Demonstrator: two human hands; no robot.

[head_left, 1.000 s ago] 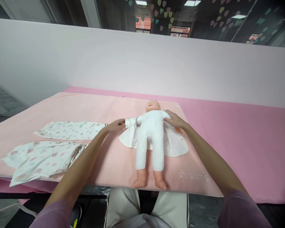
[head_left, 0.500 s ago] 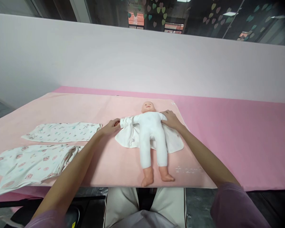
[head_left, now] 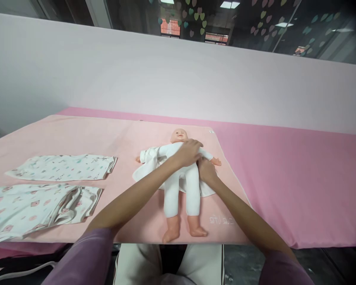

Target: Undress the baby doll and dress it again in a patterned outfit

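A baby doll [head_left: 182, 153] in a white bodysuit lies face up on the peach mat, feet towards me. Under it spreads an open white baby shirt [head_left: 145, 169], whose sleeve is on the doll's arm at the left. My left hand [head_left: 190, 152] reaches across the chest, its fingers curled over the upper part of the doll's other arm. Beside the torso, just below that arm, my right hand [head_left: 207, 170] is closed at the shirt's right side; its fingertips are partly hidden. The doll's hand [head_left: 216, 161] at the right pokes out past my hands, outside the shirt.
Two folded printed baby garments lie at the left: one with small coloured motifs [head_left: 65, 167], a nearer one with pink motifs [head_left: 23, 209]. The peach mat [head_left: 112, 136] covers part of a pink surface [head_left: 284, 178]. A low white wall [head_left: 178, 79] stands behind.
My left hand has left the doll's sleeved hand and crossed to the opposite upper arm. My right hand has moved down from the shoulder to the side. The doll's arm at the right now shows.
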